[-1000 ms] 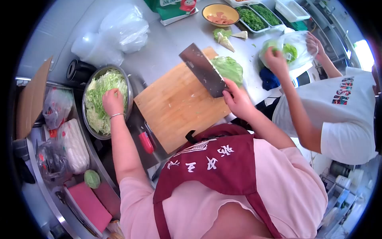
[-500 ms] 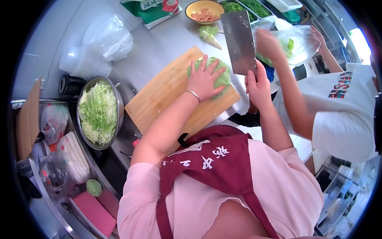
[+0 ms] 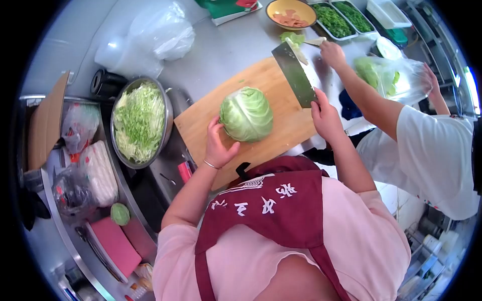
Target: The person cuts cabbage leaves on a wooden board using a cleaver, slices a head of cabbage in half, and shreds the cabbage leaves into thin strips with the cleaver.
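Bright room, bluish light. White glare at far right edge. Soft shine on table (image 3: 216, 55). Sides bend round, corners black. Lower-right shelves (image 3: 433, 246) fuzzy.

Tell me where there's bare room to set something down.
Bare counter lies between the plastic bags and the board. The board is bare between the cabbage and right hand. Crowded: far right, with the yellow bowl, greens and a co-worker's hand.

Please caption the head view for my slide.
Left hand at a cabbage on a wooden cutting board, right hand holding cleaver.
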